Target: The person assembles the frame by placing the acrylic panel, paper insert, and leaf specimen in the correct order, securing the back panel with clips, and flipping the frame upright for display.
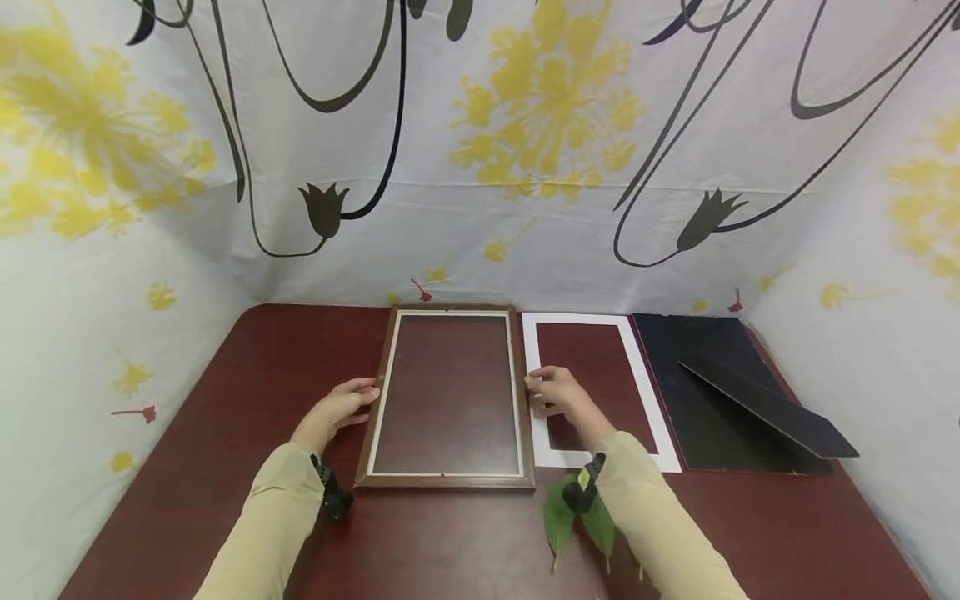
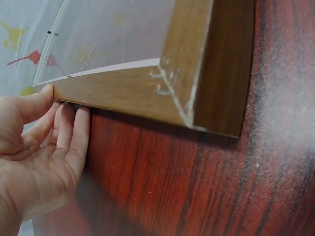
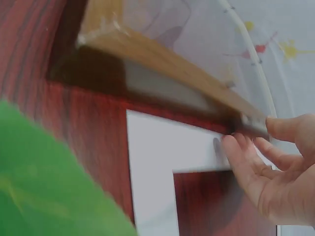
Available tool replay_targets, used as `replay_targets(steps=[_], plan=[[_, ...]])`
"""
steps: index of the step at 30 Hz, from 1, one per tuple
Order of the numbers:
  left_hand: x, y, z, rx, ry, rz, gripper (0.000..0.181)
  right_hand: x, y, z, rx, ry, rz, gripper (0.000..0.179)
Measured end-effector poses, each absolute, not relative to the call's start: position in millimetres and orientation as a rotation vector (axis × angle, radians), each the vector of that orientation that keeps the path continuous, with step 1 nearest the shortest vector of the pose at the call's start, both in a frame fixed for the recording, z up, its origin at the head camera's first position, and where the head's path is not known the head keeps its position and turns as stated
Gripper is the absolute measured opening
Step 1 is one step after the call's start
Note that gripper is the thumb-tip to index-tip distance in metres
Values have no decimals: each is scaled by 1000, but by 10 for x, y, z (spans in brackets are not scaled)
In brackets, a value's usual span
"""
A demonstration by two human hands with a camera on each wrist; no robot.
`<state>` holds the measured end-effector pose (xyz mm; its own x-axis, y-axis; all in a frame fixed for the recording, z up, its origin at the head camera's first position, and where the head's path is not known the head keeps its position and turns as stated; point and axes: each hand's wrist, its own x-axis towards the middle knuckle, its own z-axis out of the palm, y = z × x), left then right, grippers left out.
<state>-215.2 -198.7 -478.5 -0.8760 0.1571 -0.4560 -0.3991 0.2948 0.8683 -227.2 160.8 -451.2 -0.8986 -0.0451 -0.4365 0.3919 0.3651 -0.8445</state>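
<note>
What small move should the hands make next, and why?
I'd probably nudge the wooden frame slightly left: the left hand and right hand grip its opposite sides, the white mat lies close along its right side, beneath the right hand, and bare table shows on its left.

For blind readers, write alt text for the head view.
A person's left hand and right hand hold a brown frame by its long sides at a red table. At right lie a white mat and a black board, another black piece slanting across it; green leaves lie in front. Behind is a flower-patterned backdrop.
</note>
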Motion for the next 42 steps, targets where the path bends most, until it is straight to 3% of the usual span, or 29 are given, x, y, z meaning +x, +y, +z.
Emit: replay_targets(steps=[20,27,42], plan=[[-2115,-1926,-4649,-262,2115,1602,50,-2249,2931,-4470,657,2362,-1530,48],[-2081,-1908,-4631,-269,2126,1574,50,-2225,3056,-4457,788,2510,-1277,49],[-2058,-1906,-4620,-269,2130,1571,50,-2179,3109,-4421,746,2666,-861,43]])
